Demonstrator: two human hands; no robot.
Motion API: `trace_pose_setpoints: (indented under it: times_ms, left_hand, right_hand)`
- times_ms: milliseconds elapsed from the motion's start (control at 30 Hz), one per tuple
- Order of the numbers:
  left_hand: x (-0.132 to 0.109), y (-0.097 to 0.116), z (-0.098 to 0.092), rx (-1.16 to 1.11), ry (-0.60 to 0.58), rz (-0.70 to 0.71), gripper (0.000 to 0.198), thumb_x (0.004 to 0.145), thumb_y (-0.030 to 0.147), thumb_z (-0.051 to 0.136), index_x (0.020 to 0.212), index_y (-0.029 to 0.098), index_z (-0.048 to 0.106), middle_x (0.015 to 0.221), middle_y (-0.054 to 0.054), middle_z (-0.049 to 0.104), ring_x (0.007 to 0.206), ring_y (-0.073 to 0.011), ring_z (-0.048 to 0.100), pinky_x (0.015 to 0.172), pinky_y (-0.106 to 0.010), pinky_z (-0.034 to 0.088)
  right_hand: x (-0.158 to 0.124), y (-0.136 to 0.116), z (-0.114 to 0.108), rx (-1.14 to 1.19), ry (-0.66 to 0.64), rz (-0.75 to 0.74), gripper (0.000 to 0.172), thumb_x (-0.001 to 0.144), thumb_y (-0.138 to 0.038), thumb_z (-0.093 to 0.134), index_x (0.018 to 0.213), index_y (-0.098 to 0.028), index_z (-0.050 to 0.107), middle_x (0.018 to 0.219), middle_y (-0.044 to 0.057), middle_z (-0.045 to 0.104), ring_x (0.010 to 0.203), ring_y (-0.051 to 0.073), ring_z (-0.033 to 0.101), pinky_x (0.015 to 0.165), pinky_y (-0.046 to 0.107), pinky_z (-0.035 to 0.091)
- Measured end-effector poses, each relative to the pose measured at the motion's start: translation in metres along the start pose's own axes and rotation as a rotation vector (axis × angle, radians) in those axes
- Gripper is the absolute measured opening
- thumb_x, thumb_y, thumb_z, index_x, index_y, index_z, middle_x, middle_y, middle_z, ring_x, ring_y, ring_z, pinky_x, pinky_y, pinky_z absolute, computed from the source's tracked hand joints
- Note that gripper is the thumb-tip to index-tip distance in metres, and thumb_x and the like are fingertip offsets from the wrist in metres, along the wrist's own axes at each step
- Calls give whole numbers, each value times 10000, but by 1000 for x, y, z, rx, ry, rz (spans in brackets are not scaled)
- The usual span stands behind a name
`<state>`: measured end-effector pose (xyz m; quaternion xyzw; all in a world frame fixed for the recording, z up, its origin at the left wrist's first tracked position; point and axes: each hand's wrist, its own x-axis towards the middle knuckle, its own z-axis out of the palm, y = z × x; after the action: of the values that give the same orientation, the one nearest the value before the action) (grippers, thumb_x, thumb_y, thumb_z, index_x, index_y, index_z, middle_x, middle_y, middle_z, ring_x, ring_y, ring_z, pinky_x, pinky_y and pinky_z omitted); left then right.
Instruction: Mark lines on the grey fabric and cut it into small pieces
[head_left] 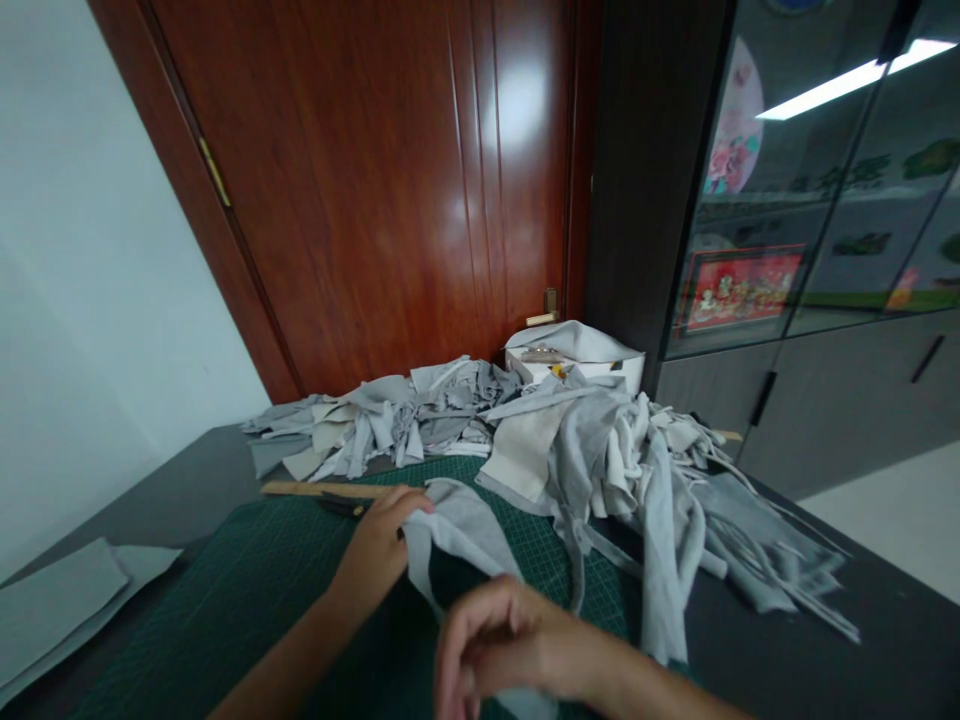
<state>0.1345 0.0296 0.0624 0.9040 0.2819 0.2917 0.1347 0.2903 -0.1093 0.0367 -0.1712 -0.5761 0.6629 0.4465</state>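
My left hand is closed on the edge of a curved light-grey piece of fabric, its thumb on top of the cloth. This piece bends over the green cutting mat, and its lower part passes behind my other hand. My right hand is close to the camera, slightly blurred, its fingers curled downward. The fingertips run to the bottom edge, so anything in them is hidden. Just beyond my left hand, a black-handled tool lies beside a wooden ruler.
Grey fabric scraps are heaped along the back. A larger pile of strips lies to the right, before a white box. Flat grey pieces rest at the left. A wooden door and glass-fronted cabinet stand behind.
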Motion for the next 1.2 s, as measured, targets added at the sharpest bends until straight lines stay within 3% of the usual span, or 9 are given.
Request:
trace_pose_setpoints:
  times_ms: [133,200,400,533,667,833,967,1100,1200]
  left_hand:
    - [-16,-30,-26,-23,20,-151,230,723,250,488,884,213,649,952,-57,657,944,-264,599,876,-383,456]
    - [-28,-45,-32,-40,6,-286,361,712,271,500,1046,207,622,968,-52,664,917,-265,622,860,-385,473]
    - [-68,-65,-43,-42,-53,-422,598,686,268,526,1281,208,508,1034,-46,659,954,-268,639,902,-391,477]
    - [-86,-57,-40,-30,-117,-377,570,696,232,513,1266,238,542,1135,-51,654,1081,-275,604,972,-411,448]
    - [-94,-56,-36,-16,-55,-354,620,698,212,512,1318,211,492,1257,-94,602,1139,-282,575,1034,-442,400]
    - [-106,-67,-38,12,-4,-407,591,742,299,511,1324,201,484,1162,-100,646,967,-267,648,898,-404,495]
    - [-108,-55,-50,-83,-72,-466,397,702,292,469,1051,248,654,934,-26,711,883,-253,672,830,-352,506]
    - [-88,-29,-72,-247,148,-663,514,742,387,414,1191,178,551,713,-19,670,663,-263,652,623,-363,525]
    - [-71,-8,-70,-246,335,-720,525,769,427,408,1232,195,498,780,-23,684,789,-294,666,676,-398,541]
  right_hand:
    - [2,-12,-34,-505,563,-126,149,799,-156,523,722,-171,648,628,-21,595,571,97,541,556,202,392]
    - [1,-9,-44,-803,665,-115,214,791,-80,468,774,-181,657,714,-3,623,682,119,572,664,231,420]
    - [-2,1,-34,-1165,544,112,174,810,-203,571,958,-184,659,905,53,652,825,175,607,762,276,442]
    - [2,12,-17,-1296,453,159,365,744,-382,677,1050,-186,640,1016,93,639,944,249,597,829,335,454]
    - [6,22,-13,-1434,385,193,222,718,-246,650,927,-172,641,1003,123,632,958,288,588,841,377,458]
    - [5,13,-27,-1046,684,18,23,754,-193,526,752,-200,547,752,45,617,732,219,605,678,342,485]
    - [-6,-18,-50,-306,979,-254,250,772,-459,565,739,-218,509,640,-8,582,591,174,579,456,253,447]
    - [-24,-43,-71,-94,1218,-463,309,674,-454,697,747,-201,536,669,-3,624,565,137,570,454,216,434]
    - [-31,-45,-80,-153,1262,-476,320,671,-459,710,747,-201,537,705,8,646,570,137,569,473,228,441]
